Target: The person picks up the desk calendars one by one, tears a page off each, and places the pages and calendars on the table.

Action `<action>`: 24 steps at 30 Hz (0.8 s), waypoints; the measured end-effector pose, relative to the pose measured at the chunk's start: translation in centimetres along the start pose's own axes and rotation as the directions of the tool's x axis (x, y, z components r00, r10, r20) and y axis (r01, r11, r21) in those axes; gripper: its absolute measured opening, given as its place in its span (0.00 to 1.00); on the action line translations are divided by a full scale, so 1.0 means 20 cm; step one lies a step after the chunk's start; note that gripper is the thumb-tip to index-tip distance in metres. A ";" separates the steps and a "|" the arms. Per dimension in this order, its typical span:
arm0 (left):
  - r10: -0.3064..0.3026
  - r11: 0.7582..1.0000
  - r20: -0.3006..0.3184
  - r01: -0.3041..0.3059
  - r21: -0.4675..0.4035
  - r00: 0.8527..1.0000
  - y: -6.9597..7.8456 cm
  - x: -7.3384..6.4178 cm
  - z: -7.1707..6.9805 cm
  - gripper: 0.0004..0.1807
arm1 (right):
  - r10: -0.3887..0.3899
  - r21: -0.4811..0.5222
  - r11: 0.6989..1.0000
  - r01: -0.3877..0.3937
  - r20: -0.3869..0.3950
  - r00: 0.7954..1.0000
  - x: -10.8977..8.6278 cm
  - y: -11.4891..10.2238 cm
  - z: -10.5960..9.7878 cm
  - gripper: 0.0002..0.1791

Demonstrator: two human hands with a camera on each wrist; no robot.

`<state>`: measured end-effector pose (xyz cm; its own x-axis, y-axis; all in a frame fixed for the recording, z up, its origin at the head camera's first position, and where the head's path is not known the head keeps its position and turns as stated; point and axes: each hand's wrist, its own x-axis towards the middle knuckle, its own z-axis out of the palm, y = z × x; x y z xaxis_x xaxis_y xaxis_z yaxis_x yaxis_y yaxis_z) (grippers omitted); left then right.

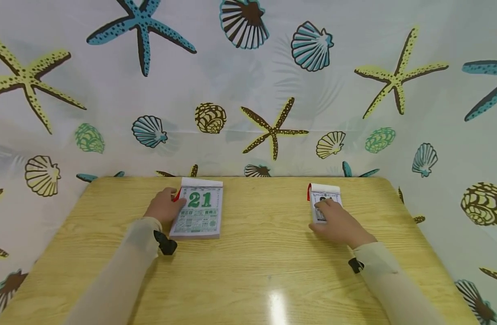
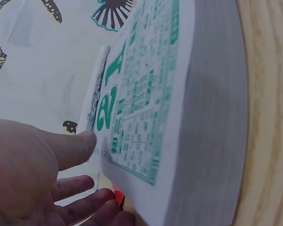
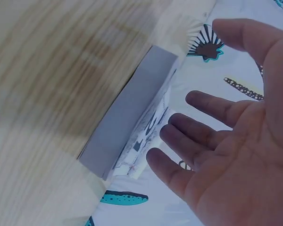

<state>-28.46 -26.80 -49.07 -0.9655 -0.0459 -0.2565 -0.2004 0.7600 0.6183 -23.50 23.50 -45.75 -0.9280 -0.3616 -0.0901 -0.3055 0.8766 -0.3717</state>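
A thick tear-off calendar [image 1: 200, 214] with a large green 21 lies on the table at the left, its white top strip at the far end. My left hand [image 1: 166, 206] is at its left edge. In the left wrist view the thumb [image 2: 78, 149] reaches the page's edge, while the other fingers are loosely bent below, near a red piece [image 2: 118, 194]. On the right lies a smaller tear-off calendar [image 1: 319, 214] with dark print and a red edge. My right hand [image 1: 339, 222] is over its near right part, partly hiding it; the fingers [image 3: 191, 146] are spread and relaxed in the right wrist view.
Both calendars lie toward the far side of a light wooden table [image 1: 256, 253], with bare wood between them. A white cloth [image 1: 240, 81] printed with starfish and shells hangs behind and at both sides. Dark wrist straps [image 1: 165, 243] show at the cuffs.
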 end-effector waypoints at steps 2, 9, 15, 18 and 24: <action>-0.007 1.000 -0.013 0.007 0.008 1.000 0.00 0.00 0.01 0.42 | -0.006 -0.001 1.000 0.006 -0.019 1.000 0.00 -0.02 0.00 0.36; -0.027 0.998 -0.026 0.028 0.054 0.999 0.06 -0.05 0.02 0.37 | -0.006 0.015 1.000 0.006 -0.035 0.999 -0.01 -0.05 0.01 0.33; 0.008 0.999 -0.008 -0.008 0.043 1.000 0.14 -0.10 0.08 0.30 | -0.027 0.015 0.999 0.028 -0.040 0.999 -0.01 -0.07 0.04 0.32; 0.015 1.000 0.024 -0.015 -0.010 1.000 0.18 -0.13 0.13 0.28 | -0.041 0.014 0.999 0.042 -0.040 0.998 -0.01 -0.08 0.06 0.31; 0.010 1.000 0.043 -0.009 -0.029 0.999 0.30 -0.21 0.23 0.26 | -0.061 -0.011 0.998 0.061 -0.041 0.997 -0.01 -0.10 0.09 0.31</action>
<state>-24.88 -18.94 -47.73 -0.9593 -0.0106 -0.2821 -0.1969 0.7411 0.6419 -22.41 21.27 -46.65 -0.9155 -0.4013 -0.0297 -0.3637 0.8566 -0.3660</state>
